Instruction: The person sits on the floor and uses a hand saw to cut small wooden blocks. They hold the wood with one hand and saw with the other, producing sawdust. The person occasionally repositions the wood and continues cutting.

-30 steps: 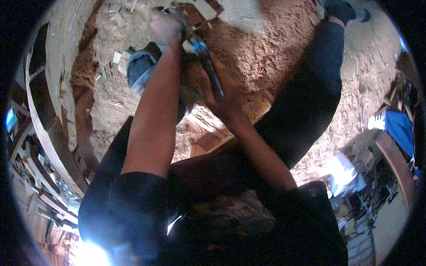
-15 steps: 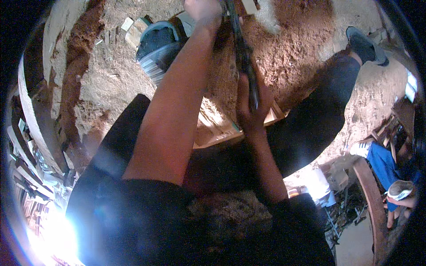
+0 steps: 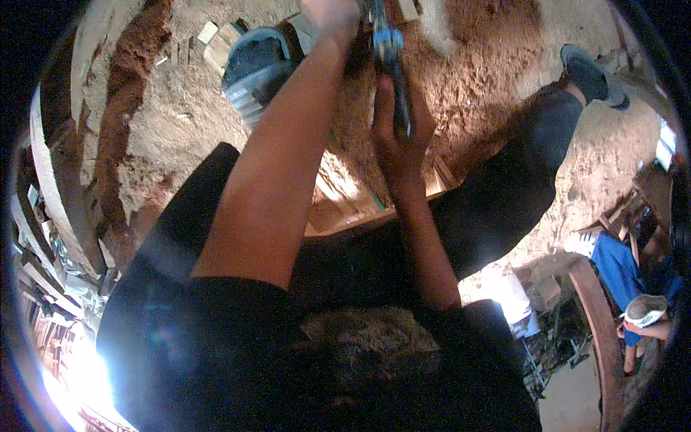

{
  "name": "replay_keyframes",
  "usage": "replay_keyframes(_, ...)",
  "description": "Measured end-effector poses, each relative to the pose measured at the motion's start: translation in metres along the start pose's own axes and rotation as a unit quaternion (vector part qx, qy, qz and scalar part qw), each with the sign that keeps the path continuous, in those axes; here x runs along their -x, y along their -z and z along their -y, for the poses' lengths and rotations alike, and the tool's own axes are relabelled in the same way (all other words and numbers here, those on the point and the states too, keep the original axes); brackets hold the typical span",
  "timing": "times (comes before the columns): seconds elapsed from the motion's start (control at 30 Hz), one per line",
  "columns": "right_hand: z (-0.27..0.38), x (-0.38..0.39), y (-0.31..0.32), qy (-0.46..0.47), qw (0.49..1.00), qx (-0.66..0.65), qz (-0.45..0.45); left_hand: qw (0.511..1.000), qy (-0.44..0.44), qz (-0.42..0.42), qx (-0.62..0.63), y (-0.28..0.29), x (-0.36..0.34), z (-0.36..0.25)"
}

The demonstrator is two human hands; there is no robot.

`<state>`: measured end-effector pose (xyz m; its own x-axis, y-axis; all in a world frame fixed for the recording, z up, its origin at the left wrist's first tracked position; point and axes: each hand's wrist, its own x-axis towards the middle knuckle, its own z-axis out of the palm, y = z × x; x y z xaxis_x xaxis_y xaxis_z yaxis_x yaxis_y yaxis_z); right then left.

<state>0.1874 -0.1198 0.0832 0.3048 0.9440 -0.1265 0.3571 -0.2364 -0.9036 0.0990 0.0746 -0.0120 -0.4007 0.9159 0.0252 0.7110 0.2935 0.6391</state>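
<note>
Between my forearms a long, dark, narrow tool (image 3: 402, 97) with a blue part points away from me; its kind I cannot make out. My right hand (image 3: 404, 147) is closed round its near end, with fingers on both sides of it. My left hand (image 3: 327, 16) is beside the tool's far part at the top edge. The frame cuts off its fingers, so its grip is hidden. Below the hands, between my legs, lies a pale wooden piece (image 3: 342, 205) with sunlight across it, partly covered by my left forearm.
My shod feet stand apart on brown earth: a grey-blue shoe (image 3: 258, 57) at left, a dark shoe (image 3: 594, 75) at right. Wood scraps (image 3: 216, 54) lie near the left one. A person in blue trousers (image 3: 617, 263) sits at the right, beyond a curved beam (image 3: 596, 317).
My right hand and the dark tool have moved away from me, toward the top edge and slightly left. The tool's blue part now shows. My left hand stays at nearly the same place.
</note>
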Motion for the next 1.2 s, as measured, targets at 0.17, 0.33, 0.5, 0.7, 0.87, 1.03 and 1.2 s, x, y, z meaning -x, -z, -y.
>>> replay_keyframes(0.17, -0.009, 0.043, 0.013, 0.004, 1.0, 0.01, 0.013, 0.998, 0.026, 0.025, 0.042, -0.002, -0.004, 0.01)
replay_keyframes(0.33, 0.023, -0.007, 0.0, -0.022, 1.0, 0.018, -0.007, 0.998, 0.053, 0.042, -0.013, 0.007, 0.006, -0.014)
replay_keyframes(0.5, -0.023, 0.06, 0.016, 0.042, 0.997, 0.064, 0.017, 0.999, 0.024, 0.038, -0.019, -0.002, -0.004, 0.001)
replay_keyframes(0.7, 0.035, -0.017, -0.004, -0.048, 0.99, 0.118, 0.062, 1.0, 0.003, 0.019, 0.011, 0.001, 0.005, 0.007)
replay_keyframes(0.87, -0.004, 0.061, 0.012, 0.047, 0.997, 0.059, -0.008, 0.999, 0.021, 0.015, -0.019, 0.003, -0.002, 0.002)
replay_keyframes(1.03, 0.061, -0.034, 0.01, -0.147, 0.977, 0.007, 0.155, 0.998, 0.001, 0.026, -0.05, 0.002, 0.002, 0.014)
replay_keyframes(1.2, 0.019, 0.027, -0.013, 0.01, 0.997, 0.058, -0.054, 0.984, -0.036, 0.009, -0.172, -0.036, -0.023, 0.046)
